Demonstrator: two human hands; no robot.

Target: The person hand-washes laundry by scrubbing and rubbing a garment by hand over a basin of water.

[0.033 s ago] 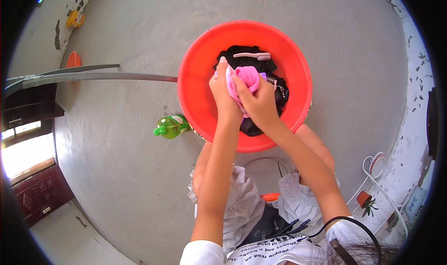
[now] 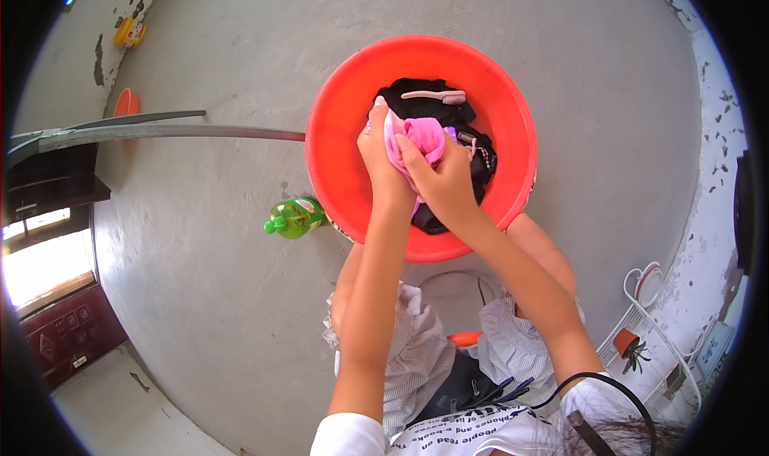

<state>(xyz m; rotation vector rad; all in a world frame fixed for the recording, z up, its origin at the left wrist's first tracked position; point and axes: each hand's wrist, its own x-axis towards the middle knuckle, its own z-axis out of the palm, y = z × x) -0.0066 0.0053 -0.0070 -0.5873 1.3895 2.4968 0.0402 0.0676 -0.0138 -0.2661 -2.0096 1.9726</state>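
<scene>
Has a pink cloth bunched up in both hands and raised over the orange-red basin, slightly left of its middle. Seems midway through handling this one piece, not yet laid down or let go. Gives no clear view of suds, wetness or dirt, so cannot tell from it how much is done on the pink cloth itself. Leaves black cloth lying in the basin, out of either grasp, apparently with nothing in hand on it now; bears a pale pink brush on its far part, also not held.

Reaches in from the near side with both forearms. Runs the left forearm almost straight toward the far side; slants the right forearm from near right to far left.

Wraps the left hand around the left side of the pink cloth, one digit pointing far. Clasps the right side with the right hand, thumb laid over the top. Brings both hands close together, squeezing the pink cloth between them. Cannot tell the placing of the hidden fingers underneath.
</scene>
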